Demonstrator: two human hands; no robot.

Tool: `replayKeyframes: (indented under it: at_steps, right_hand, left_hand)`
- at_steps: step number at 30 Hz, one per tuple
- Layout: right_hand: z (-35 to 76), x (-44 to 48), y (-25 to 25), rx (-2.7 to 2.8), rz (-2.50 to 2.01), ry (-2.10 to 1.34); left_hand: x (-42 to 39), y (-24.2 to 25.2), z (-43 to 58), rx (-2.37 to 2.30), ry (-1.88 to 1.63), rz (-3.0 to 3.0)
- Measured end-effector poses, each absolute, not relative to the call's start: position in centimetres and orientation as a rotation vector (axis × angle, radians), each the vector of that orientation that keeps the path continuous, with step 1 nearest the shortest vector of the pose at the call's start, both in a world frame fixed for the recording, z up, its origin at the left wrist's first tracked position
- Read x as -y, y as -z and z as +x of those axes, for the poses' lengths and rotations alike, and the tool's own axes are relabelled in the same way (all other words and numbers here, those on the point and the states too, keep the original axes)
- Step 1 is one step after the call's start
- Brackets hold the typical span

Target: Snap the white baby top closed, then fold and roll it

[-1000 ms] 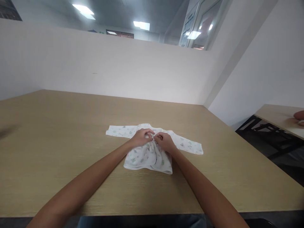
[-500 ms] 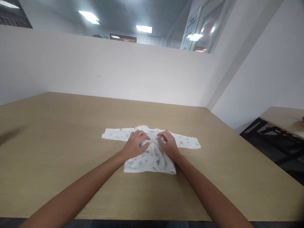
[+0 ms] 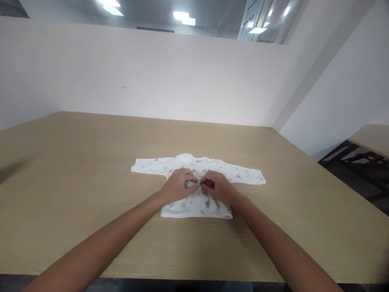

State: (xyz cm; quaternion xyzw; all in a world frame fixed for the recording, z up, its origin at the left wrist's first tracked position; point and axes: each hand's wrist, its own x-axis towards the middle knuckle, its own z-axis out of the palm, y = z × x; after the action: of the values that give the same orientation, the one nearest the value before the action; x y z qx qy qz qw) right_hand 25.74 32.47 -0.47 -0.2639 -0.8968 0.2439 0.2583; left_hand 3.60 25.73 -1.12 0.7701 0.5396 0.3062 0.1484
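A small white baby shirt (image 3: 188, 209) with a faint animal print lies spread on the table, its neck toward the wall and both sleeves stretched out sideways. My left hand (image 3: 180, 185) pinches the front edge of the shirt near mid-chest, thumb and fingertips together. Close against it, my right hand (image 3: 217, 186) pinches the cloth at the same front opening. The fingertips of both hands nearly touch. Whatever small part of the fabric sits between them is hidden. Below the hands, the front panels overlap and the hem lies on the table.
The wooden table (image 3: 91, 162) reaches to a white partition wall (image 3: 182, 77) at the back. A grey-white pillar or wall edge (image 3: 304, 93) rises at the right. Another table (image 3: 373, 138) with a dark frame stands beyond the right edge.
My hands have come together at the shirt's front, and their fingertips have closed into pinches on the cloth. The camera view has tilted down slightly.
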Motion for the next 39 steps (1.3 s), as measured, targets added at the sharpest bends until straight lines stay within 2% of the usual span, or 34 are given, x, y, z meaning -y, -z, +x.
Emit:
replayKeyframes:
  at_steps: [5, 18, 26, 34, 39]
  right_hand:
    - [26.2, -32.6, -0.2, 2.481, -0.639, -0.726]
    - [27.3, -33.2, -1.7, 2.603, -0.689, -0.915]
    - [26.6, -32.3, -1.1, 2.553, -0.676, -0.755]
    - [26.3, -31.4, -1.4, 2.585, -0.709, -0.776]
    - [25.6, -29.5, -2.0, 2.626, -0.928, -0.634]
  left_hand:
    - [-25.7, 1.3, 4.7, -1.694, -0.873, 2.182]
    - [-25.7, 1.8, 5.0, -1.552, -0.837, 2.167]
    - [-25.2, 0.4, 4.0, -1.415, -0.922, 1.837]
    - [-25.1, -0.2, 3.1, -1.416, -0.885, 1.822]
    - [-25.3, 0.1, 2.4, -1.419, -0.854, 1.872]
